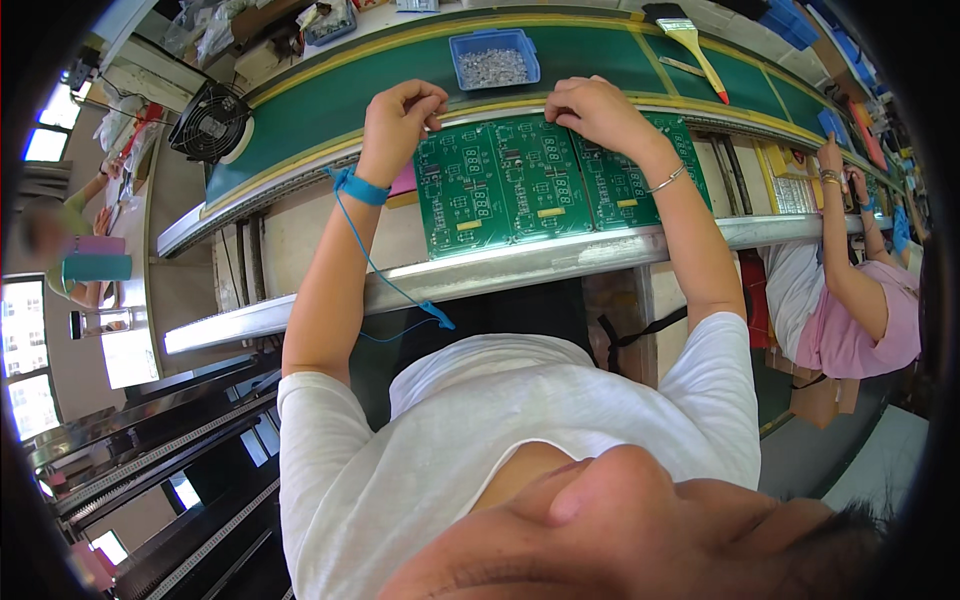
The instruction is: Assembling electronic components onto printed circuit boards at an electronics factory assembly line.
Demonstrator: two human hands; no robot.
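Green circuit boards (530, 215) with digit displays lie side by side across the rails in front of me. My left hand (402, 118) hovers by their far left corner, thumb and fingers pinched; whatever is between them is too small to make out. Over the far edge of the boards, my right hand (598, 110) is also closed in a pinch, its fingertips pointing down and their contents hidden. A blue tray (490, 38) of small clear parts stands just beyond, between both hands. A blue wrist strap (360, 187) with a cord circles my left wrist.
A green conveyor belt (340, 90) runs behind the boards; a brush (695, 48) lies on it at right. A metal rail (520, 252) crosses nearer me. A black fan (210, 122) stands at left. Other people work at right (860, 310) and far left.
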